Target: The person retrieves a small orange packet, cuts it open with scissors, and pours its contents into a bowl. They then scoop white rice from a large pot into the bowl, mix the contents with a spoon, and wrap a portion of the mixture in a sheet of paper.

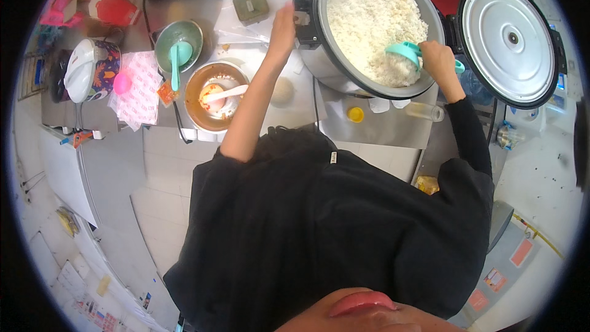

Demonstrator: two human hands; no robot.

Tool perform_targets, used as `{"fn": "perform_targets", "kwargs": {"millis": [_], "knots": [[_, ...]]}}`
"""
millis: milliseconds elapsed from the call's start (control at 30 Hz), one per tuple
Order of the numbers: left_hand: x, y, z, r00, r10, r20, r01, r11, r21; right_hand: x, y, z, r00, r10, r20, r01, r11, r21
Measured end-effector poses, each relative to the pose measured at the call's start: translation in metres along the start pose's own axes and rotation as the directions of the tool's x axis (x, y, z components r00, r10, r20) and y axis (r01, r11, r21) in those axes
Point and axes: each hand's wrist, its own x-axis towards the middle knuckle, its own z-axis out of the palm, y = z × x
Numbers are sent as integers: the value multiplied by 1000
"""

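Observation:
A large rice cooker [311, 67] stands before me, filled with cooked white rice [368, 18]. At the right inner side of the pot, my right hand [437, 62] grips the handle of a turquoise scoop [404, 49]. The scoop's bowl lies against the rice, with rice at its lower side. My left hand [282, 30] is at the cooker's black left side handle [306, 34]. Its fingers are blurred, and whether they curl around the handle cannot be told. The cooker's round metal lid [509, 39] stands raised on its hinge at the right.
Left of my forearm are a metal bowl [237, 71] with a pale spoon and a bowl [161, 50] with a turquoise ladle. A pale round ball [282, 91], a green container [251, 7], a yellow cap [355, 114] and a clear bottle [426, 111] lie on the steel counter [382, 133].

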Motion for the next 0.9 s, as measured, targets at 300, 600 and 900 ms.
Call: {"fn": "perform_targets", "kwargs": {"millis": [300, 600, 900], "knots": [[0, -20, -9, 977, 141, -161, -106, 973, 205, 32, 9, -13, 805, -316, 502, 80, 897, 435], [-176, -62, -238, 687, 287, -667, 162, 835, 526, 21, -17, -30, 856, -124, 502, -390, 481, 785], [-208, -140, -297, 812, -277, -514, 297, 954, -45, 0, -332, -44, 609, -700, 372, -669, -201, 716]]}}
